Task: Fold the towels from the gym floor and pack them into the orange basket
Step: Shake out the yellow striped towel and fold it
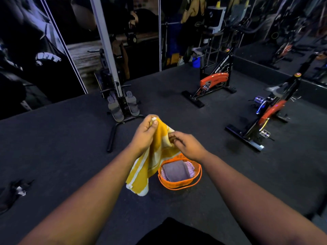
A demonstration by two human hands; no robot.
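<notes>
Hanging in the air between both hands: yellow towel [153, 156] with white stripes, lower hem dangling just left of the orange basket [178, 185] and clear of the floor. Left hand [144, 134] raised highest, thumb and fingers curled tight around the towel's top corner, a white scrap of hem poking out above the thumb. Right hand [187, 145] slightly lower, fingertips pinching the towel's right edge, with the wrist directly above the basket's far rim. Inside the basket: a folded grey towel [175, 171] on top, a pink striped towel [190, 167] tucked against its right side, both below the rim. Basket handle folded down around the outside. Standing on dark rubber floor [70, 138], with bare matting on every side of the basket. Rowing machine [122, 105] upright beyond the hands, its curved base tube reaching toward the left forearm yet well apart from the towel. Two orange exercise bikes [215, 82] off to the right, well apart from the basket. Dark crumpled item [16, 191] on the floor at the far left edge, too dim to identify.
</notes>
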